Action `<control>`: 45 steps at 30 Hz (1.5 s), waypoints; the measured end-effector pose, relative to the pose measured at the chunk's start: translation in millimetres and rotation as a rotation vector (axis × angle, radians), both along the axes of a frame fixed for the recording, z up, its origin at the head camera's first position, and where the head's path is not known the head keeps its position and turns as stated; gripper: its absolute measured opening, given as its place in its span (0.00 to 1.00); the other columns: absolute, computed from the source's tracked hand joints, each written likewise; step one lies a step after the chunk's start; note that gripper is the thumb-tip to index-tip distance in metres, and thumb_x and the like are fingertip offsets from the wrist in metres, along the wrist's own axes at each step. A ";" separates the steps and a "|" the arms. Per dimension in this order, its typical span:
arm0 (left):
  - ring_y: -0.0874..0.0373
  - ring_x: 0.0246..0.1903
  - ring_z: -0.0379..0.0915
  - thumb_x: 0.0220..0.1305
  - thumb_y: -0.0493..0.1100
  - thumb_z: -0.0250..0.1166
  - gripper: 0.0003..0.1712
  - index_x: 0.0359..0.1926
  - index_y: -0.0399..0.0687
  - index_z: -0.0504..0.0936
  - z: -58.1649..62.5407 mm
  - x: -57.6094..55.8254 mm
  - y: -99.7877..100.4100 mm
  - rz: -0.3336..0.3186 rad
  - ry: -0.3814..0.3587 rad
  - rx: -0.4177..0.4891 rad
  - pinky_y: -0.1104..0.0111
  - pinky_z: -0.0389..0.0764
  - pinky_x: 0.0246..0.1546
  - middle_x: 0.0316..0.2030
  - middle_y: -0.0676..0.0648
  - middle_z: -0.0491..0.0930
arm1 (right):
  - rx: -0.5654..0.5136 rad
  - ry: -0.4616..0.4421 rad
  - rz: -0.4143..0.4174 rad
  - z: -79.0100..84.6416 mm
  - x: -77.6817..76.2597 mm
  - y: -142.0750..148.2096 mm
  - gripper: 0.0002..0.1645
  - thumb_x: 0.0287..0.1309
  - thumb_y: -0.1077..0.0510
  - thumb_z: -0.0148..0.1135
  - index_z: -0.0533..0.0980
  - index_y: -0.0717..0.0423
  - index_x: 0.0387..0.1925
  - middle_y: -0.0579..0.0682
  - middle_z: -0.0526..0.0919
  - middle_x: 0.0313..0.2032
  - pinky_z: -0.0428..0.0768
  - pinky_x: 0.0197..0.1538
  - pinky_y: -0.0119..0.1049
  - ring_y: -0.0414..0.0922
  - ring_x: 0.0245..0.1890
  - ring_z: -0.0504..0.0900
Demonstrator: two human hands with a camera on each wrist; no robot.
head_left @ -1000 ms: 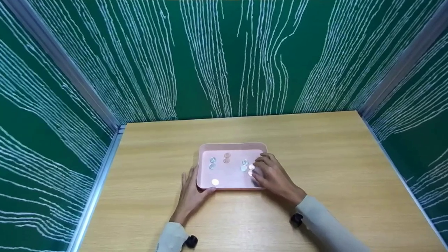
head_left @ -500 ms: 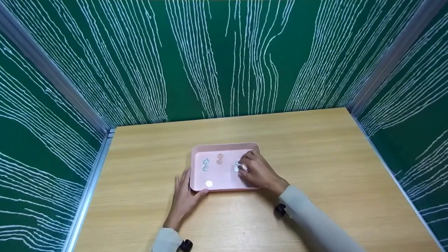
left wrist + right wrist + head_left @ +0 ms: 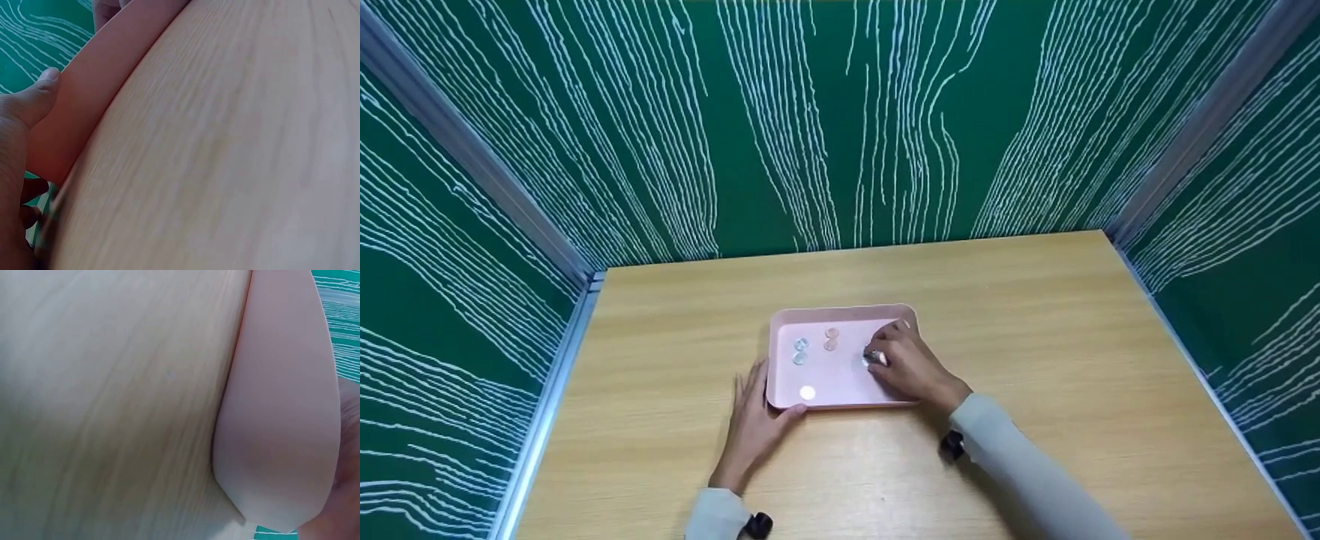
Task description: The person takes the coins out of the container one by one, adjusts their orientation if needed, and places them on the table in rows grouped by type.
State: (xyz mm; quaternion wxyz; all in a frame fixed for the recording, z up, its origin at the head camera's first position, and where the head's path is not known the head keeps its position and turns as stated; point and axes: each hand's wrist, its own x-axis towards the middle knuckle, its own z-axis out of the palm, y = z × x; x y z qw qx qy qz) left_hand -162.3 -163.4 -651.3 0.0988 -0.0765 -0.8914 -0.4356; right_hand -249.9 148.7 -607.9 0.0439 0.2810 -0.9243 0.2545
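My left hand (image 3: pixel 753 414) holds the near left corner of a shallow pink tray (image 3: pixel 840 406), its thumb on the front wall and its fingers along the left side. The left wrist view shows that thumb (image 3: pixel 40 97) at the rim. Over the right part of the tray, my right hand (image 3: pixel 913 365) bends its fingers and thumb together around small shiny discs (image 3: pixel 873 357), mostly hidden under them. In the right wrist view the tray wall (image 3: pixel 278 405) covers most of this hand.
Two clear bluish discs (image 3: pixel 800 351) and two copper-pink discs (image 3: pixel 831 339) lie in the tray's left and middle. A white disc (image 3: pixel 807 392) lies near its front left. Green patterned walls (image 3: pixel 885 135) enclose the wooden table (image 3: pixel 1005 300) behind and at the sides.
My right hand has moved left, from the tray's right edge onto the discs there, and its fingers have closed in. The left hand keeps its hold; the whole view has shifted slightly.
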 end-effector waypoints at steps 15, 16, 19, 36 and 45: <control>0.31 0.83 0.52 0.62 0.60 0.82 0.64 0.85 0.35 0.60 0.9 -0.4 0.2 0.009 -0.017 -0.013 0.39 0.38 0.87 0.82 0.30 0.63 | 0.025 0.030 0.004 -0.6 -2.1 -4.0 0.09 0.61 0.64 0.80 0.92 0.58 0.44 0.56 0.86 0.47 0.76 0.63 0.59 0.58 0.52 0.79; 0.31 0.83 0.52 0.62 0.61 0.82 0.64 0.85 0.35 0.60 0.8 -0.6 0.2 0.008 -0.018 -0.015 0.39 0.38 0.87 0.82 0.29 0.62 | 0.026 0.028 0.001 -0.4 -2.3 -4.5 0.09 0.61 0.64 0.80 0.91 0.59 0.43 0.56 0.85 0.47 0.76 0.63 0.59 0.59 0.52 0.78; 0.31 0.84 0.51 0.62 0.61 0.82 0.64 0.85 0.35 0.60 1.1 -1.0 0.3 0.009 -0.026 -0.016 0.38 0.39 0.87 0.82 0.29 0.62 | 0.032 0.028 -0.010 0.1 -2.4 -5.0 0.08 0.61 0.64 0.80 0.90 0.60 0.42 0.56 0.84 0.46 0.75 0.63 0.59 0.58 0.52 0.77; 0.30 0.82 0.55 0.62 0.59 0.82 0.62 0.84 0.33 0.61 -3.7 0.0 -2.1 0.000 0.018 -0.023 0.38 0.40 0.86 0.80 0.29 0.65 | 0.081 -0.040 -0.044 1.5 1.4 -9.9 0.11 0.62 0.66 0.79 0.89 0.58 0.46 0.57 0.81 0.49 0.68 0.72 0.65 0.59 0.56 0.74; 0.33 0.84 0.52 0.61 0.64 0.81 0.65 0.86 0.37 0.59 -1.1 -0.5 -2.0 0.012 -0.033 -0.020 0.42 0.37 0.88 0.83 0.31 0.61 | 0.071 0.038 -0.033 -1.2 0.8 -11.9 0.11 0.59 0.68 0.77 0.81 0.56 0.39 0.55 0.76 0.43 0.70 0.65 0.66 0.60 0.50 0.72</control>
